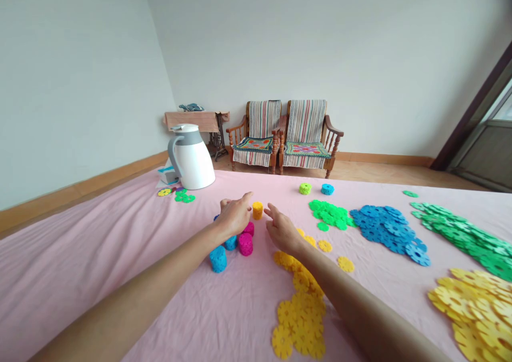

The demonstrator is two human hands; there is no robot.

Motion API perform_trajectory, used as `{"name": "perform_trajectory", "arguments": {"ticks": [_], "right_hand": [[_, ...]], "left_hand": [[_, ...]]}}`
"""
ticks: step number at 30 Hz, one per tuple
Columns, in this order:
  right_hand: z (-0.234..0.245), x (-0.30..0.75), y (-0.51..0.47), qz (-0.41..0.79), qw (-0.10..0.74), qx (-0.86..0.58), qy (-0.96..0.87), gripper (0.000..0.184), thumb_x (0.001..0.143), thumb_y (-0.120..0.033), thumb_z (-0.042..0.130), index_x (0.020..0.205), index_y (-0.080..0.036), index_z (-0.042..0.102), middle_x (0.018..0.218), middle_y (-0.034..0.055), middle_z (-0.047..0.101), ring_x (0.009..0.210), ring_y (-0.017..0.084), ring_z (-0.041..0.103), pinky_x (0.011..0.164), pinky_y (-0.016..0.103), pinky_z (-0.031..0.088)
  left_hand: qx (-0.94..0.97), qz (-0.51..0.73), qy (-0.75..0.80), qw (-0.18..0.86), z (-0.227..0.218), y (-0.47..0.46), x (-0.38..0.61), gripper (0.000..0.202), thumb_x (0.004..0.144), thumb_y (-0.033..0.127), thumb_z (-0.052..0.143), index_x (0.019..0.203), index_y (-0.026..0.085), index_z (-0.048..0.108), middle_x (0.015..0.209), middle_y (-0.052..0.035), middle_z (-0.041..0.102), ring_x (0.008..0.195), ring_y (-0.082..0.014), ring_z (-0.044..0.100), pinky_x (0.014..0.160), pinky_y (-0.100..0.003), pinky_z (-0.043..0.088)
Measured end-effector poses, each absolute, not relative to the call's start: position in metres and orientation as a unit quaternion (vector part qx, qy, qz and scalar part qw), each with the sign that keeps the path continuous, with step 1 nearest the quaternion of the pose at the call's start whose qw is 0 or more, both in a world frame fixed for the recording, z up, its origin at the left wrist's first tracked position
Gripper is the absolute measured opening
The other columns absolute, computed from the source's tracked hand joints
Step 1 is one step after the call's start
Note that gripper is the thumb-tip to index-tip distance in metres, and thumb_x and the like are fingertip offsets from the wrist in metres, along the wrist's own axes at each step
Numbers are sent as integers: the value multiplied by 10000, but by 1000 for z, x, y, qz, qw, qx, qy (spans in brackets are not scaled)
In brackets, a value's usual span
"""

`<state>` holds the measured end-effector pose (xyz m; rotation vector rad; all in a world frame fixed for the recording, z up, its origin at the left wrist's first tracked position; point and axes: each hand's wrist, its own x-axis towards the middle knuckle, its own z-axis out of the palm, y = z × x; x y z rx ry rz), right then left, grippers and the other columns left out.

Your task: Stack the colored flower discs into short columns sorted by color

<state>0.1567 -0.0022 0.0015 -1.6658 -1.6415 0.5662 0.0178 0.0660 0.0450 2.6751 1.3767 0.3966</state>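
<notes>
An upright stack of yellow notched discs (257,211) stands on the pink cloth between my two hands. My left hand (236,215) is just left of it, fingers stretched out and holding nothing. To the right of the stack, my right hand (283,231) has its fingers apart and is also free of any object. Below my left hand are magenta disc stacks (245,244) and blue disc stacks (218,259), partly covered by that hand. Loose yellow discs (301,319) lie in a spread pile beneath and beside my right forearm.
A white and grey jug (194,162) stands at the back left near a few coloured discs (184,196). Lime (305,188) and blue (327,189) stacks sit at the back. Green (332,214), blue (386,227), dark green (472,236) and yellow (476,314) disc piles lie right.
</notes>
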Motion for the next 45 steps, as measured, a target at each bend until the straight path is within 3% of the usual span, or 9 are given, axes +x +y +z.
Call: {"name": "perform_trajectory", "arguments": {"ticks": [15, 19, 25, 31, 45], "right_hand": [[7, 150, -7, 197, 356, -645, -646, 593, 773, -77, 387, 1357, -28, 296, 1292, 183, 510, 1123, 225, 544, 956, 366, 410], [6, 152, -9, 178, 368, -640, -651, 568, 786, -84, 390, 1345, -28, 311, 1284, 186, 517, 1178, 220, 498, 975, 375, 393], [6, 151, -7, 175, 330, -666, -646, 582, 801, -91, 383, 1365, -16, 260, 1271, 202, 523, 1072, 223, 573, 938, 371, 407], [4, 151, -3, 177, 290, -674, -656, 576, 800, -69, 370, 1366, -41, 263, 1259, 198, 534, 1194, 218, 481, 963, 366, 375], [0, 150, -4, 163, 345, -662, -645, 558, 800, -70, 362, 1351, -49, 276, 1270, 178, 532, 1136, 209, 526, 941, 357, 398]], "left_hand": [[880, 160, 444, 60, 39, 67, 12, 544, 780, 72, 401, 1300, 228, 384, 1018, -5, 693, 1001, -152, 610, 951, -305, 322], [874, 163, 454, 56, 41, 65, 10, 534, 787, 81, 409, 1300, 229, 387, 1014, 1, 694, 994, -146, 610, 958, -289, 314], [886, 152, 436, 44, 37, 62, 12, 511, 790, 68, 385, 1269, 243, 418, 960, 15, 704, 940, -141, 631, 935, -288, 326], [883, 140, 446, 42, 35, 62, 15, 513, 781, 82, 411, 1268, 242, 413, 961, 16, 704, 955, -145, 629, 942, -287, 324], [882, 152, 444, 51, 33, 63, 10, 529, 780, 82, 421, 1281, 251, 400, 977, 12, 699, 953, -150, 625, 949, -295, 328]]}}
